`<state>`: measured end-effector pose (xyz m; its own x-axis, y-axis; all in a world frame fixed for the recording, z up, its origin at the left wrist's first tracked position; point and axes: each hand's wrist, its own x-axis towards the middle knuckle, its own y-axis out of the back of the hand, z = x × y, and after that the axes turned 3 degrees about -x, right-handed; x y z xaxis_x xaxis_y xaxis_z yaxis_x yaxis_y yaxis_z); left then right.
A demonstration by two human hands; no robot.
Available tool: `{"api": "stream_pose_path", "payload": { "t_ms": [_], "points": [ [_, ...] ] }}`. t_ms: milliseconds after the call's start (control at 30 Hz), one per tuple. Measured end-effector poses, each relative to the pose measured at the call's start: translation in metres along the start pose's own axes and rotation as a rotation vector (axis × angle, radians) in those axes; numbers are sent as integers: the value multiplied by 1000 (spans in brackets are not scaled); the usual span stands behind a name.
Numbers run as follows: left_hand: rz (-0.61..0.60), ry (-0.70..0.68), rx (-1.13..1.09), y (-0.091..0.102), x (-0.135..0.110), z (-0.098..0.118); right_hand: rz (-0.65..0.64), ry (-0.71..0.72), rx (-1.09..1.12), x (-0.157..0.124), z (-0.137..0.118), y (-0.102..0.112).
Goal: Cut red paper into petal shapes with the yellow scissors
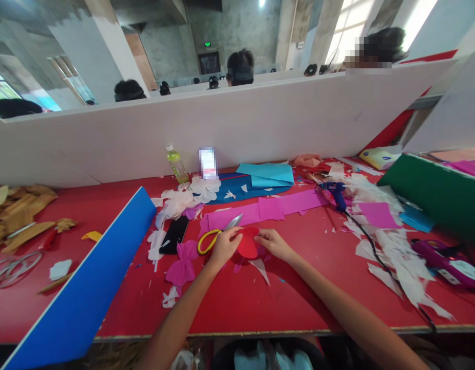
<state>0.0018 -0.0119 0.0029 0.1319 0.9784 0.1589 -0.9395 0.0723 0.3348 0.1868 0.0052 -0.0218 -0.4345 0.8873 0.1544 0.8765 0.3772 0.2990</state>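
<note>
Between my two hands is a rounded red paper piece (248, 245), held just over the red table. My left hand (226, 246) pinches its upper left edge, and my right hand (273, 243) pinches its upper right edge. Scissors with yellow handles (208, 241) lie beside my left hand, blades pointing away. A magenta paper bow (183, 263) and a black phone (174, 235) rest further left. Beyond my hands stretches a long magenta paper strip (270, 208). A white paper scrap (261, 269) lies just below the red piece.
A blue board (91, 277) leans at the left, a green board (433, 200) at the right. A blue glue gun (336, 195) trails a black cord near white scraps (399, 257). A green drink bottle (177, 164) and a lit phone (208, 163) stand against the white partition (237, 123).
</note>
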Motion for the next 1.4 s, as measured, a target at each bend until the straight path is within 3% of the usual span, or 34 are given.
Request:
{"api": "stream_pose_path", "payload": {
  "t_ms": [567, 1400],
  "points": [
    [12, -11, 6, -2, 1, -9, -12, -4, -1, 1, 6, 1],
    [0, -20, 3, -2, 0, -6, -11, 4, -39, 1, 8, 2]
  ]
}}
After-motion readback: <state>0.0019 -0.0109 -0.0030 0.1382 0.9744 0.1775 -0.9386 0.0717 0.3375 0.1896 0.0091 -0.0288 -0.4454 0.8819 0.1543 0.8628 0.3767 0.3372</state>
